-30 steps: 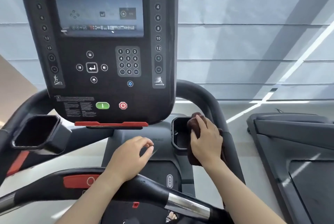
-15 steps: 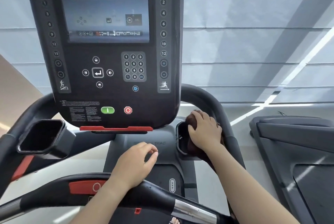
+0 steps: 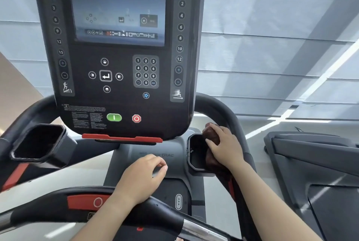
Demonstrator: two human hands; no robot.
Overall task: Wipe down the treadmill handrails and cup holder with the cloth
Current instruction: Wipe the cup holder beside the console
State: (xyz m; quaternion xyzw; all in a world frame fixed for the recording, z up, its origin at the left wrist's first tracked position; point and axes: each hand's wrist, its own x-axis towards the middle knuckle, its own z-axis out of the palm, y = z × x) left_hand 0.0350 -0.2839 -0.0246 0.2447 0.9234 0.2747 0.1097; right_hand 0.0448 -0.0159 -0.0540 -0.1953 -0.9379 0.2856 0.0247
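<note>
A dark brown cloth [image 3: 211, 133] lies over the right edge of the right cup holder [image 3: 196, 153], a black octagonal pocket beside the console. My right hand [image 3: 226, 146] presses the cloth onto that rim, fingers curled over it, and part of the cloth hangs below the palm. Behind my right hand the right handrail [image 3: 219, 108] curves up. My left hand [image 3: 142, 176] hovers loosely curled above the front crossbar [image 3: 161, 213], holding nothing. The left cup holder [image 3: 37, 144] stands open at the left, next to the left handrail [image 3: 29, 113].
The console panel [image 3: 118, 50] with screen, keypad, green start and red stop buttons hangs close above both hands. A red strip runs along its lower edge. A neighbouring treadmill [image 3: 314, 163] stands at the right. Grey blinds fill the background.
My right hand has slid the cloth from the holder's near right edge up toward its far right corner. My left hand stays in about the same place. The view has tilted slightly.
</note>
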